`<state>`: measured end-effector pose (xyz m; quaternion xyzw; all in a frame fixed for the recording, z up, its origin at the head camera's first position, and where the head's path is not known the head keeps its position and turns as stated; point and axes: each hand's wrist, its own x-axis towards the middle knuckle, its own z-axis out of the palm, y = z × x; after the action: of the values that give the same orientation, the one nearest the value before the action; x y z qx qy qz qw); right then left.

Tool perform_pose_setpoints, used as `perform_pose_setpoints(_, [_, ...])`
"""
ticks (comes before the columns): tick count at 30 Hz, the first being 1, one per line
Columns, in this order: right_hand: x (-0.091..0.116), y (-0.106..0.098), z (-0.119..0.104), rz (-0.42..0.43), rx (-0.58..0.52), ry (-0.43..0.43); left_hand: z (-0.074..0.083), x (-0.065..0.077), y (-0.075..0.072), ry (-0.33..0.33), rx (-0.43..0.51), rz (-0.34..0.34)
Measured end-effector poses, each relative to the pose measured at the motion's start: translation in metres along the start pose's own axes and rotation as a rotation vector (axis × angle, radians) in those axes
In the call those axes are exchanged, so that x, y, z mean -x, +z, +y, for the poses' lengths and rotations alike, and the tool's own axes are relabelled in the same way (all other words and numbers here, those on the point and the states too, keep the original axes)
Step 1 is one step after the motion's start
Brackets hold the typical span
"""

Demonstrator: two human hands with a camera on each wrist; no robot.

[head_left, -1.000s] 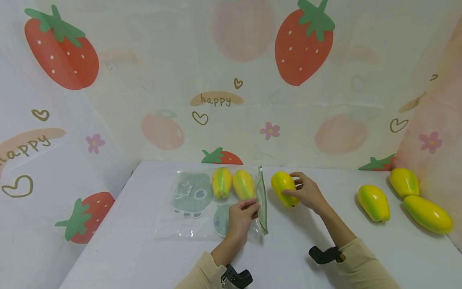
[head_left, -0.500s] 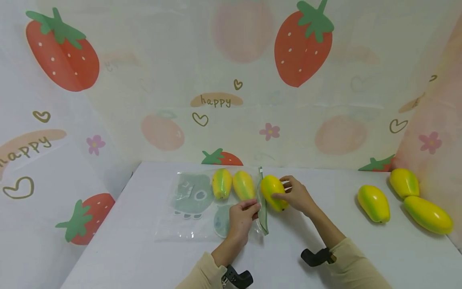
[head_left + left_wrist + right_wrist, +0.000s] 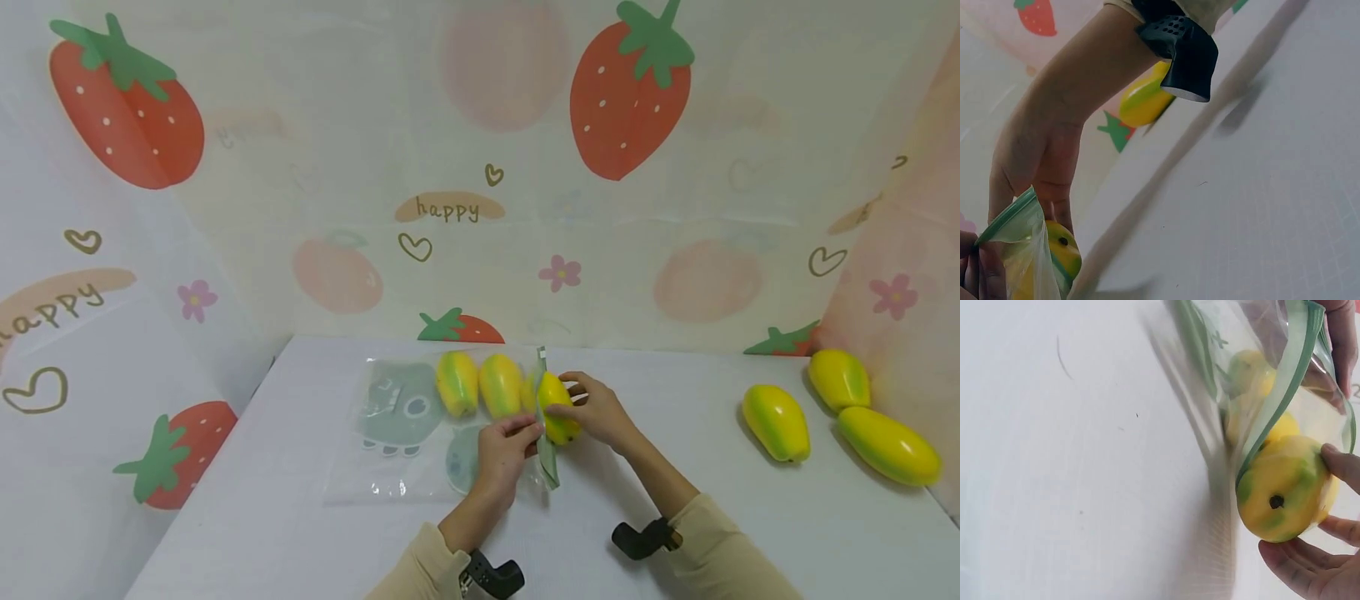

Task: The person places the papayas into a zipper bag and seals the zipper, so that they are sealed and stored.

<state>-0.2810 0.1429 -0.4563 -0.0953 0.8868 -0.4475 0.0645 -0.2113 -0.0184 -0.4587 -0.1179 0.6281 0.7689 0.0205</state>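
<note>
Only the right wrist view looks into the clear, green-rimmed plastic bag (image 3: 1292, 381); the right hand (image 3: 597, 410) grips an oval yellow-green fruit (image 3: 1284, 481) in its mouth, fingers curved; the left hand's (image 3: 501, 457) fingers pinch the bag's edge.

Zip bag (image 3: 408, 437) on the tabletop (image 3: 247, 517), two papayas (image 3: 457, 385) side by side inside it, a third papaya (image 3: 561, 428) partway through its right-hand mouth, one papaya (image 3: 777, 422) well right of the bag, two touching papayas (image 3: 888, 446) farther right, backdrop (image 3: 630, 242) behind it.
</note>
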Motion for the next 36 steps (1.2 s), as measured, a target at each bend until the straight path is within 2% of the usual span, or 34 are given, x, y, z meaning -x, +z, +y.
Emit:
perform_pose_setpoints(6, [-0.002,0.001,0.000,-0.083,-0.058,0.037,-0.001,-0.001,-0.002,0.006,-0.007,-0.003])
perform_pose_setpoints(12, [-0.004,0.008,0.002,-0.092,-0.140,0.076,-0.009,-0.008,-0.002,-0.007,-0.026,-0.002])
perform_pose_setpoints(17, [-0.006,0.017,0.003,-0.057,-0.228,0.081,-0.008,-0.005,-0.001,-0.009,-0.029,-0.003])
perform_pose_setpoints(26, [-0.013,0.026,-0.002,-0.003,-0.381,0.141,-0.010,-0.004,-0.001,0.016,-0.021,-0.024])
perform_pose_setpoints(36, [-0.022,0.033,-0.005,0.038,-0.435,0.161,-0.010,-0.003,0.000,0.023,-0.021,-0.043])
